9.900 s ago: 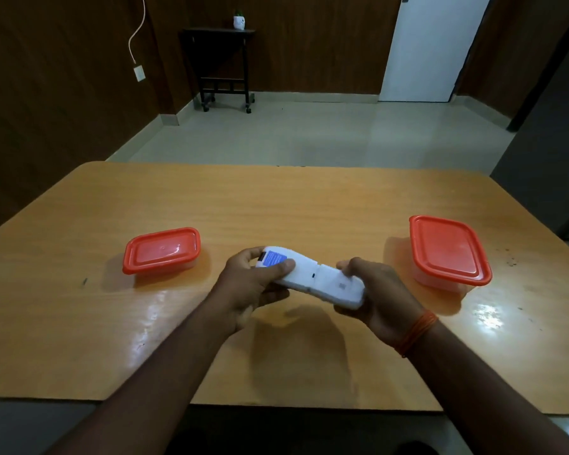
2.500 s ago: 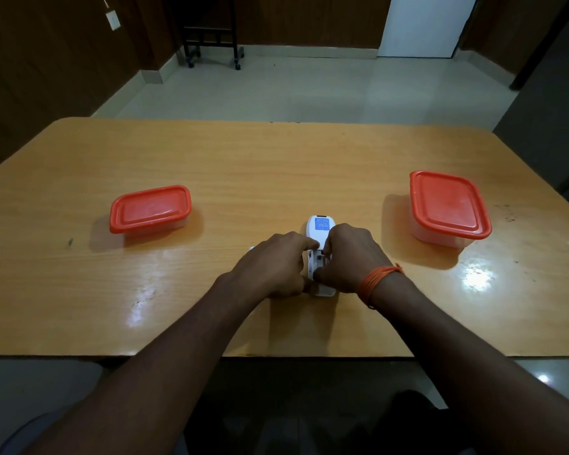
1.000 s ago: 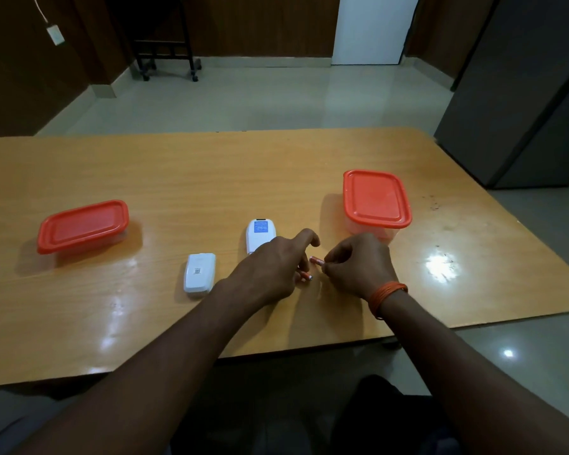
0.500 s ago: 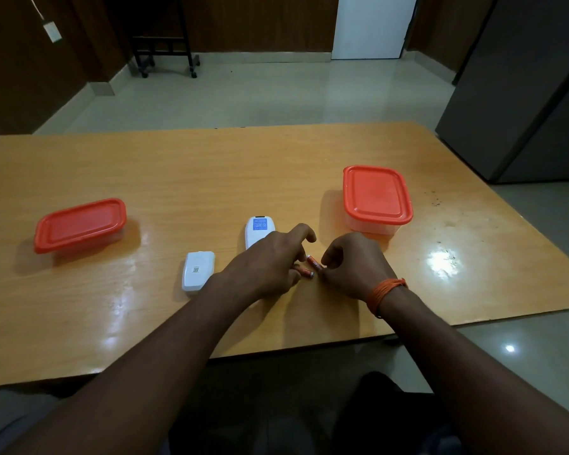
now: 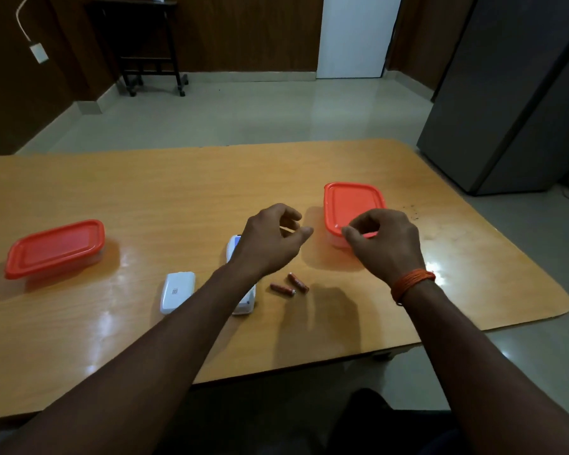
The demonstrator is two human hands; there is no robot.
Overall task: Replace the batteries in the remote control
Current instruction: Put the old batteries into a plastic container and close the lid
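The white remote control [image 5: 243, 300] lies on the wooden table [image 5: 145, 192], mostly hidden under my left forearm. Its white battery cover [image 5: 177, 292] lies apart to the left. Two small orange batteries [image 5: 289, 285] rest side by side on the table just right of the remote. My left hand [image 5: 270, 244] hovers above the remote with fingers curled apart, holding nothing. My right hand [image 5: 383, 241] hovers at the near edge of the right container [image 5: 352, 201], its orange lid closed; the fingers are loosely bent and empty.
A second clear container with an orange lid [image 5: 55, 247] stands at the left of the table. A dark grey cabinet [image 5: 513, 93] stands beyond the table's right corner. A dark trolley [image 5: 148, 44] is against the far wall.
Both hands let go of the two batteries on the table, lifted, and moved away toward the right container. The camera view tilted up.
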